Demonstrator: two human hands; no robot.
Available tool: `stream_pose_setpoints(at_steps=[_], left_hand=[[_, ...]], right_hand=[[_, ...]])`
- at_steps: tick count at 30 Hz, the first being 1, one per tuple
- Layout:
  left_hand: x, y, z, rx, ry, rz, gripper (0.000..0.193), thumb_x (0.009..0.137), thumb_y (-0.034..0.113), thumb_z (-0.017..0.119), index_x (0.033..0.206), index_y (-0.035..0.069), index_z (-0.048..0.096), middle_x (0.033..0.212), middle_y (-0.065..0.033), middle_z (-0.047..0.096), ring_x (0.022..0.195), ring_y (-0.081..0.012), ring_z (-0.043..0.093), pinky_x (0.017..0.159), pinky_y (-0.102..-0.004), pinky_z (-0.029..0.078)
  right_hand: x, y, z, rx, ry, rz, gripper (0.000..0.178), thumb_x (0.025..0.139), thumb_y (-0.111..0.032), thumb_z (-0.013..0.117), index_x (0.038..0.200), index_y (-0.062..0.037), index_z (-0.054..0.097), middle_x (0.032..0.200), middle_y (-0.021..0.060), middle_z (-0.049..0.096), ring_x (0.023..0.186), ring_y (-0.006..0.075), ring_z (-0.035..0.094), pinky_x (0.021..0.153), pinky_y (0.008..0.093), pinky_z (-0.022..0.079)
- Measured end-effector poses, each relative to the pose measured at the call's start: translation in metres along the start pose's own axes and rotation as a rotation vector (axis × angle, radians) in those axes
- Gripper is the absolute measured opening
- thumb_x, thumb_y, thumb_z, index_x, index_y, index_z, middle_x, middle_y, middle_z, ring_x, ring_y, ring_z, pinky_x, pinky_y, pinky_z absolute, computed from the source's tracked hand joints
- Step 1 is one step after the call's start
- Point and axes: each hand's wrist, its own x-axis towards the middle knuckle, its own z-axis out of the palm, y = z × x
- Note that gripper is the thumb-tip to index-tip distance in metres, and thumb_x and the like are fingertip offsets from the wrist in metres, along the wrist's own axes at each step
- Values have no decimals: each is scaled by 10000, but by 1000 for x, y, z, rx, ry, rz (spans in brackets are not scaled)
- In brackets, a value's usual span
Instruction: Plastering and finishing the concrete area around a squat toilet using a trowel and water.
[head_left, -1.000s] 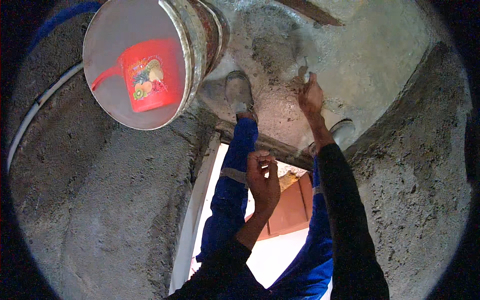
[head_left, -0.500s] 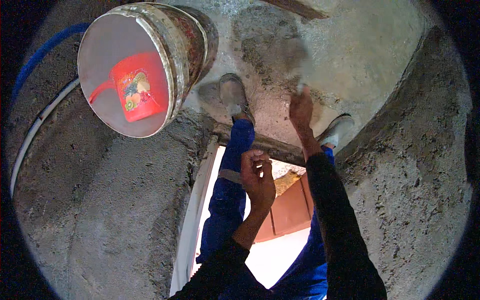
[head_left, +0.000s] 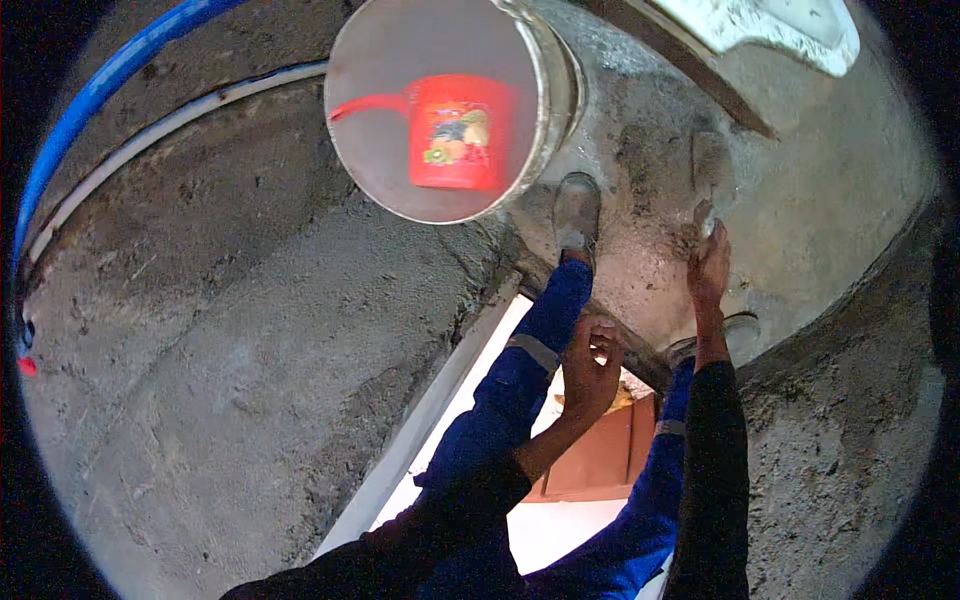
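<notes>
Above the wet concrete floor my right hand (head_left: pixel 709 268) reaches forward. Its fingers are closed around a small pale thing (head_left: pixel 707 222) at the fingertips, too blurred to name. My left hand (head_left: pixel 590 372) hangs over the doorway between my legs, fingers curled in toward the thumb. Through the small gap in that curl shows the bright background, and nothing is visible in it. Forward of my left foot stands a large, stained whitish bucket (head_left: pixel 548 110). Inside it is a red plastic mug (head_left: pixel 455 135) with a fruit print, its handle pointing left.
A blue hose (head_left: pixel 95 95) and a pale pipe (head_left: pixel 150 135) curve along the left. Rough grey walls (head_left: pixel 250 330) rise on both sides. A dark wooden strip (head_left: pixel 700 75) and a white basin-like piece (head_left: pixel 800 35) lie ahead. My shoe (head_left: pixel 577 210) stands on the wet floor.
The view has turned, so the bucket and both hands appear farther right, and the white piece has come into sight. My right hand stays low over the floor; my left stays curled.
</notes>
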Motion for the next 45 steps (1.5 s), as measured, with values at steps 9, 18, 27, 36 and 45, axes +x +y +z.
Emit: stream_pose_setpoints(at_steps=[9, 18, 27, 36, 45], left_hand=[[88, 120, -133, -157, 376, 436, 226, 914, 25, 637, 1102, 49, 512, 986, -87, 571, 939, -181, 566, 837, -302, 469], [219, 148, -149, 241, 166, 353, 834, 677, 355, 900, 1336, 44, 495, 1283, -190, 563, 1210, -407, 504, 1033, -516, 370], [257, 92, -211, 320, 12, 216, 667, 778, 321, 786, 1305, 31, 500, 1246, -182, 576, 1192, -398, 519, 1051, -532, 319], [244, 119, -169, 483, 133, 235, 972, 739, 459, 806, 1470, 7, 352, 1477, -230, 425, 1357, -402, 412, 1141, -582, 228], [232, 163, -148, 294, 48, 106, 1099, 634, 488, 852, 1488, 56, 310, 1479, -199, 400, 1373, -357, 384, 1157, -498, 256]], right_hand=[[77, -317, -173, 478, -68, -533, 249, 917, -20, 583, 1158, -36, 643, 1098, 177, 665, 1077, 373, 623, 963, 436, 476], [194, -409, -25, -167, -522, -640, 364, 911, -214, 572, 1229, -40, 604, 1105, 238, 672, 1007, 405, 667, 861, 573, 516], [152, -481, -88, 213, -402, -206, 380, 936, -167, 498, 1264, 13, 566, 1084, 281, 660, 957, 486, 661, 843, 565, 541], [196, -462, -70, -85, -180, -707, 350, 947, -176, 494, 1232, -6, 606, 1023, 293, 675, 927, 454, 679, 842, 533, 548], [182, -433, -42, 77, -590, -364, 310, 882, -199, 610, 1096, 17, 667, 1004, 259, 696, 933, 457, 670, 845, 516, 545]])
